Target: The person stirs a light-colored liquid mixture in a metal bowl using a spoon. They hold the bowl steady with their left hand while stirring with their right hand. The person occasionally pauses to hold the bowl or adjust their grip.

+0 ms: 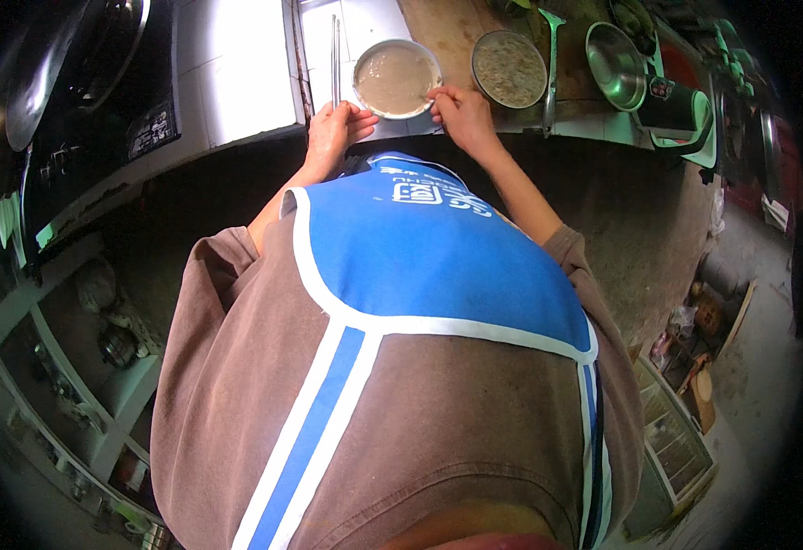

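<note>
A round metal bowl point(396, 79) of smooth beige batter sits on the counter in front of me. My right hand point(461, 115) is at its right rim, fingers pinched on a thin utensil point(431, 93) that dips into the batter. My left hand point(332, 133) rests at the bowl's near-left rim with fingers curled and the thumb against the rim. A pair of metal chopsticks point(335, 55) lies on the counter just left of the bowl. My blue apron and brown shirt fill the lower part of the view.
A second bowl point(509, 69) of grainy mix stands to the right, beside a green-handled ladle point(551, 64) and an empty steel bowl point(617, 64). A dark stove point(80, 82) is at far left. Shelves of pots lie lower left, boxes lower right.
</note>
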Tool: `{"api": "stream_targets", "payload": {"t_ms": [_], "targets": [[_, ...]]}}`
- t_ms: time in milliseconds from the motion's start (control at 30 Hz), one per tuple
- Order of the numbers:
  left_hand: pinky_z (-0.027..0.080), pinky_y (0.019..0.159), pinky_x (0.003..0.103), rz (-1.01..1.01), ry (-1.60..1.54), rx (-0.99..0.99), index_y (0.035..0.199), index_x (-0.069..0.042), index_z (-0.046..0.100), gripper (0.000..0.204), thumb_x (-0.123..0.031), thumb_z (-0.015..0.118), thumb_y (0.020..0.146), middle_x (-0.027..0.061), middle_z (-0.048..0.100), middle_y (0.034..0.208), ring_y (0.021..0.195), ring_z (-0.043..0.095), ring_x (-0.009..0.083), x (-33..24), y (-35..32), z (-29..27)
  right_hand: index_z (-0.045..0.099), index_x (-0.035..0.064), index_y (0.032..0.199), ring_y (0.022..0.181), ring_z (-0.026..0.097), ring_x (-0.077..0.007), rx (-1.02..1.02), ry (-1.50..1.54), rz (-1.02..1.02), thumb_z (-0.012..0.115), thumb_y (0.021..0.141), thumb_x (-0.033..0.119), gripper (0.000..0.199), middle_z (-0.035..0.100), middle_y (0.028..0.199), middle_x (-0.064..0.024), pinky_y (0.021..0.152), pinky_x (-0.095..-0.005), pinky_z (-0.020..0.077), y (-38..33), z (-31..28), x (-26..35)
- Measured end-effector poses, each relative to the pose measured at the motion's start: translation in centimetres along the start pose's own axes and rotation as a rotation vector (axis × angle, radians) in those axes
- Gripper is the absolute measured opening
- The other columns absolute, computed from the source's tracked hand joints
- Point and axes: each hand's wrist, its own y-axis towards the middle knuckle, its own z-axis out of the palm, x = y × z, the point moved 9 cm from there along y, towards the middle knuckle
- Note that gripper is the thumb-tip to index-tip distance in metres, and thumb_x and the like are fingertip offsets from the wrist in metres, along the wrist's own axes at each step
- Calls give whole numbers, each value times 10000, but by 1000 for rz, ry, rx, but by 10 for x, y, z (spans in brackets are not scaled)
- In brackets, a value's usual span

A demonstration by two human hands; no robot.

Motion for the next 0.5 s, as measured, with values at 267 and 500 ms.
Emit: {"api": "stream_targets", "payload": {"t_ms": [267, 500], "targets": [[545, 755, 341, -6, 17, 21, 899, 31, 450, 188, -137, 368, 916, 216, 589, 921, 853, 638, 275, -2, -1, 4, 626, 33, 937, 759, 629, -282, -33, -175, -368, 491, 841, 151, 204, 637, 834, -150, 695, -361, 490, -10, 17, 35], [542, 764, 344, -13, 9, 19, 897, 30, 446, 188, -138, 365, 920, 218, 588, 924, 867, 634, 276, 0, 1, 3, 609, 34, 940, 838, 599, -328, -98, -363, -518, 487, 842, 152, 195, 619, 906, -165, 742, -397, 471, -10, 0, 61]]}}
